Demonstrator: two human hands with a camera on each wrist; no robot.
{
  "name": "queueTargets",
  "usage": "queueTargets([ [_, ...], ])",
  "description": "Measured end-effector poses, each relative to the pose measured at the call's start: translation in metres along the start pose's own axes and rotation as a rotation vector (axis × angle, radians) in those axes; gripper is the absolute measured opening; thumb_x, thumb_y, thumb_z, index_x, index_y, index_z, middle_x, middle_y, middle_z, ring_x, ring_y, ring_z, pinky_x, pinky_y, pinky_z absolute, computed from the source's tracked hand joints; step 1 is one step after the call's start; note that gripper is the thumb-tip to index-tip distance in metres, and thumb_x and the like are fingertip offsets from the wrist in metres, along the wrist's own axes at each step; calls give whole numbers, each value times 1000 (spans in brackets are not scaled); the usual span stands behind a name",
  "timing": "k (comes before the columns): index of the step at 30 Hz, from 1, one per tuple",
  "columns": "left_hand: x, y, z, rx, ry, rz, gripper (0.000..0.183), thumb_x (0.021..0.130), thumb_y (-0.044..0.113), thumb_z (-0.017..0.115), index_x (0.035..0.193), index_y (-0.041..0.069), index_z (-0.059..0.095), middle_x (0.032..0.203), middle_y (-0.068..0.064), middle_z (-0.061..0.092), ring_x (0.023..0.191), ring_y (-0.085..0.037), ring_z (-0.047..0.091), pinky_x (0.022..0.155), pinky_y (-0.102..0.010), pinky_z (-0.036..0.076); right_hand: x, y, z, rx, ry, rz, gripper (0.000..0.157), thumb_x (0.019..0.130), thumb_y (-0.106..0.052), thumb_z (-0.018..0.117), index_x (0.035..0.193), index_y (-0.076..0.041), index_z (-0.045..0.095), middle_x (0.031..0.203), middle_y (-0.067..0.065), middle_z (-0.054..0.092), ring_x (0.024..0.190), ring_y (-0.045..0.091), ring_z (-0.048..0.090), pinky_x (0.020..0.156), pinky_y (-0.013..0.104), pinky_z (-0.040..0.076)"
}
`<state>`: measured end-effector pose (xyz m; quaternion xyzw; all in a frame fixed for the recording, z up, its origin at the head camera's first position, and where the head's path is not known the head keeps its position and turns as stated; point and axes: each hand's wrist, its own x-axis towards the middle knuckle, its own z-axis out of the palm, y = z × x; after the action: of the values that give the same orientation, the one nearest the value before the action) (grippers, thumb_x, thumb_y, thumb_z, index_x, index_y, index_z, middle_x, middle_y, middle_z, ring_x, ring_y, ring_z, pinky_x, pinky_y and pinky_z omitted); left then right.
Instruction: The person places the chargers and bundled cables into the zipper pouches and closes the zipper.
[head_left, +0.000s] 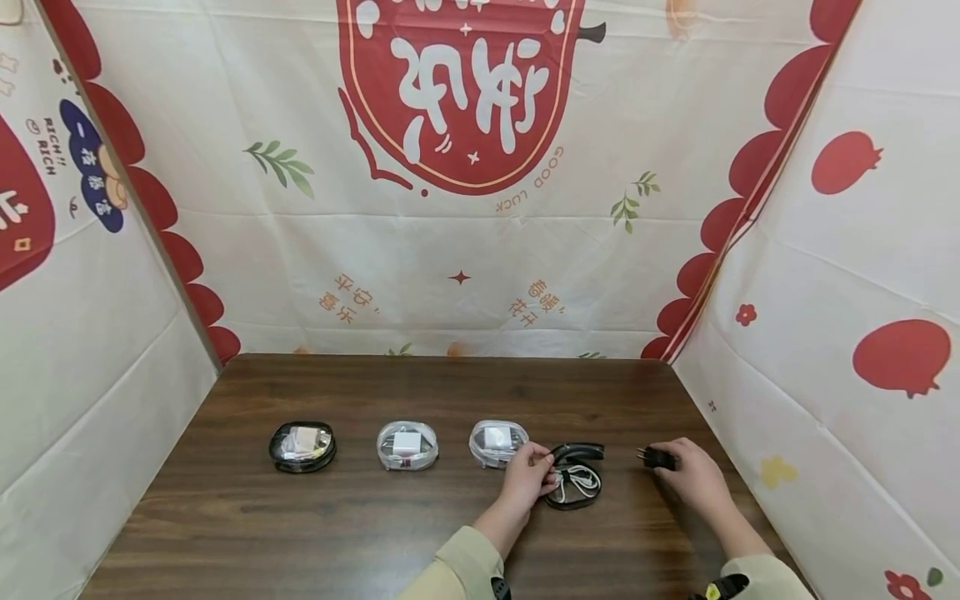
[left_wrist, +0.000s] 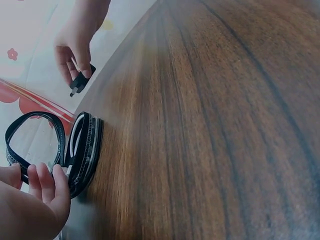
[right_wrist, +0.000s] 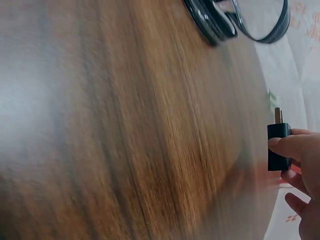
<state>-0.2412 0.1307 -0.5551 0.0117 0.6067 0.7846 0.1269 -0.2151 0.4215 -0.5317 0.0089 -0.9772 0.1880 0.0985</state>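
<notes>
My left hand (head_left: 522, 485) grips the edge of a small oval zip case (head_left: 572, 504) with black trim. Its lid (head_left: 581, 451) stands raised, and a bundled white cable (head_left: 582, 477) lies inside. In the left wrist view the fingers and thumb hold the black rim (left_wrist: 89, 172) near the hinge side. To the right, my right hand (head_left: 696, 477) pinches a black charger plug (head_left: 658, 458) between thumb and fingers. Its metal prongs point left, toward the case, in the head view. The right wrist view shows the plug (right_wrist: 278, 147) held above the table, apart from the case.
Along the brown wooden table (head_left: 337, 533) sit a black-trimmed case (head_left: 303, 467) and two white-trimmed cases (head_left: 407, 463) (head_left: 487, 460), each with a white charger inside. Printed cloth walls (head_left: 457, 242) enclose the back and both sides.
</notes>
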Motion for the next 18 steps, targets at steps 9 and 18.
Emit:
queueTargets([
  [9, -1, -3, 3, -28, -41, -16, 4, 96, 1, 56, 93, 1, 54, 75, -7, 57, 62, -12, 54, 60, -30, 55, -9, -25, 0, 29, 10, -57, 37, 74, -1, 80, 110, -5, 72, 100, 10, 64, 91, 33, 62, 74, 52, 50],
  [18, -2, -6, 6, -25, -63, -34, 6, 95, 2, 57, 98, -3, 55, 75, -6, 57, 61, -11, 55, 60, -30, 55, -23, -56, -3, 73, -33, -118, 38, 73, -4, 83, 108, -10, 73, 98, -3, 63, 94, 26, 64, 78, 46, 53],
])
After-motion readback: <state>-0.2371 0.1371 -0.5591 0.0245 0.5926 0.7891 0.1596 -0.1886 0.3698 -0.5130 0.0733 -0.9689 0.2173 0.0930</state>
